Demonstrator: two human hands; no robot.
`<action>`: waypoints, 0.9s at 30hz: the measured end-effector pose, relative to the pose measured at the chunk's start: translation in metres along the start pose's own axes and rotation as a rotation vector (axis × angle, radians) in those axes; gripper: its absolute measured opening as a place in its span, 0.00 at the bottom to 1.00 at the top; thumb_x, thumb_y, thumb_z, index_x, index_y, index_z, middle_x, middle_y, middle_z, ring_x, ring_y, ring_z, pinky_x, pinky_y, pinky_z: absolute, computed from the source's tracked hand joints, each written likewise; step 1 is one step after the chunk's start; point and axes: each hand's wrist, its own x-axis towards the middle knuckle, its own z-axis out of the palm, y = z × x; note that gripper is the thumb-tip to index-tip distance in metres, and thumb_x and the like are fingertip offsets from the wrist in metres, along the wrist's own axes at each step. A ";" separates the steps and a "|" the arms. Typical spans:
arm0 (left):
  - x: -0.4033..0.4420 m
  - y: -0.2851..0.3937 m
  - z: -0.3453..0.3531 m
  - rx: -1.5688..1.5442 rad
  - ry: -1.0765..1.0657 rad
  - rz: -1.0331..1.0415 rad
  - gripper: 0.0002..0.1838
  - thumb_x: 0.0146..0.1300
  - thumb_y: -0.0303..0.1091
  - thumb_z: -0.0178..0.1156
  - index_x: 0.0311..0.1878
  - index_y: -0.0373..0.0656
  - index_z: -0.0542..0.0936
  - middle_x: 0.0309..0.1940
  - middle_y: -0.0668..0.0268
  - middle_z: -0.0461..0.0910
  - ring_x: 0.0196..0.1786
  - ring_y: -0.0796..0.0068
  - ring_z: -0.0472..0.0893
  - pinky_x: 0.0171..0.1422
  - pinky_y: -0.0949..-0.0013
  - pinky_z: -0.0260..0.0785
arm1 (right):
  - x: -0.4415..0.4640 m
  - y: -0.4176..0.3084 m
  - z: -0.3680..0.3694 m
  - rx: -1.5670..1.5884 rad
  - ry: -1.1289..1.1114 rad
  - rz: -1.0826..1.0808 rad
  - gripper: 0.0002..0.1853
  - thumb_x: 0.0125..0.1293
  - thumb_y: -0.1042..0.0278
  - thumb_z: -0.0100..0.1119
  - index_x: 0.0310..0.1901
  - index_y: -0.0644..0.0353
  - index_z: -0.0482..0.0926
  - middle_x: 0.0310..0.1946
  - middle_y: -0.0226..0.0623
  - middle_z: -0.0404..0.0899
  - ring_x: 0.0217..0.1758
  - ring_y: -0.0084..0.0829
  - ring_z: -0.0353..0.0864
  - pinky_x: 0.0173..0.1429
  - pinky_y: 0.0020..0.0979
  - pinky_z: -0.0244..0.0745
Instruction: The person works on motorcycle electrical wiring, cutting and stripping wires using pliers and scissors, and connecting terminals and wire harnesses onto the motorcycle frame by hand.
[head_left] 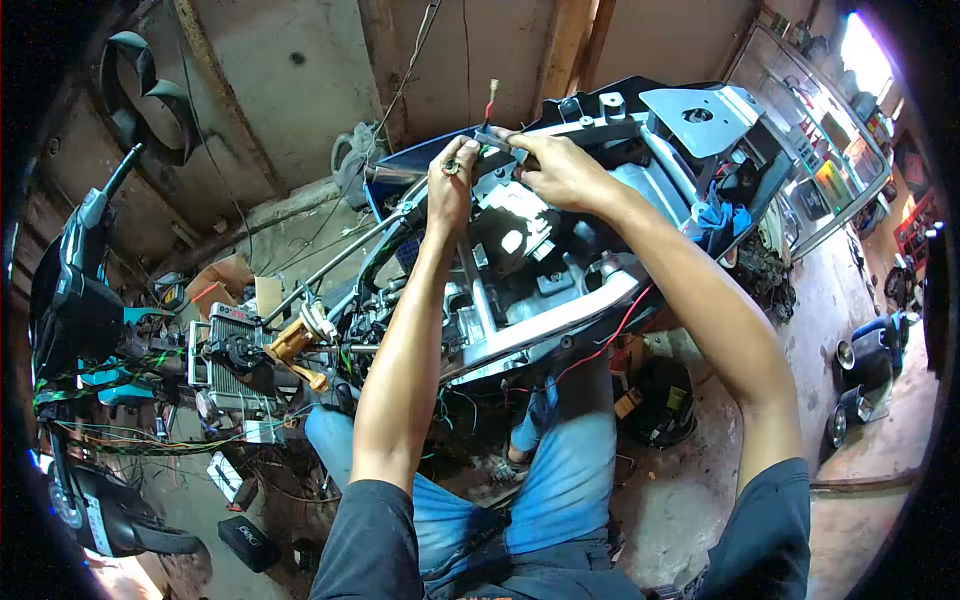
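Over the far side of a stripped motorbike frame [560, 318], both of my hands work close together. My left hand [453, 180] is closed in a pinch, with a ring on one finger, and grips a wire whose lower run I cannot follow. A short red wire [490, 108] with a pale terminal at its tip sticks up between the hands. My right hand [560, 168] is also closed, thumb against fingers, beside a dark strip; what it pinches is too small to make out. Below the hands, a bright white part [515, 215] sits inside the frame.
The bike's radiator [228, 345] and a gold fork-like part [290, 342] are at left, with loose wiring around them. A blue rag [722, 216] hangs at the frame's right end. A glass cabinet [825, 150] stands at right. A black pouch [248, 543] lies on the floor.
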 end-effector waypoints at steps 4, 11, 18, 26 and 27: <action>-0.002 0.004 0.000 0.065 -0.033 -0.025 0.17 0.79 0.41 0.57 0.46 0.33 0.82 0.38 0.72 0.81 0.42 0.83 0.74 0.48 0.75 0.67 | 0.000 -0.006 0.005 0.057 0.015 0.045 0.32 0.65 0.70 0.63 0.72 0.57 0.74 0.54 0.63 0.83 0.60 0.58 0.82 0.67 0.49 0.76; -0.004 0.014 -0.004 0.133 -0.067 -0.119 0.19 0.79 0.46 0.54 0.47 0.39 0.84 0.41 0.71 0.83 0.44 0.77 0.78 0.48 0.67 0.69 | 0.001 0.001 0.025 -0.074 0.118 -0.068 0.33 0.65 0.75 0.66 0.72 0.58 0.70 0.51 0.59 0.78 0.58 0.60 0.81 0.64 0.51 0.77; 0.004 -0.005 -0.011 0.081 -0.048 0.013 0.18 0.76 0.44 0.54 0.43 0.37 0.83 0.30 0.70 0.77 0.31 0.76 0.74 0.39 0.68 0.69 | 0.004 0.000 0.019 -0.157 0.140 -0.133 0.30 0.65 0.78 0.62 0.70 0.63 0.71 0.48 0.59 0.79 0.55 0.60 0.83 0.61 0.52 0.79; -0.004 0.007 -0.007 0.096 -0.034 -0.112 0.20 0.74 0.46 0.55 0.35 0.38 0.80 0.28 0.70 0.76 0.33 0.77 0.73 0.42 0.67 0.68 | 0.008 0.001 0.020 -0.192 0.115 0.020 0.12 0.63 0.70 0.65 0.43 0.71 0.82 0.36 0.63 0.86 0.46 0.60 0.89 0.54 0.51 0.85; -0.004 0.009 -0.006 0.106 -0.038 -0.111 0.19 0.74 0.46 0.55 0.35 0.38 0.80 0.28 0.70 0.76 0.33 0.77 0.73 0.43 0.67 0.68 | 0.007 -0.001 0.016 -0.235 0.118 0.015 0.13 0.62 0.69 0.66 0.43 0.71 0.82 0.36 0.62 0.86 0.46 0.60 0.89 0.53 0.51 0.85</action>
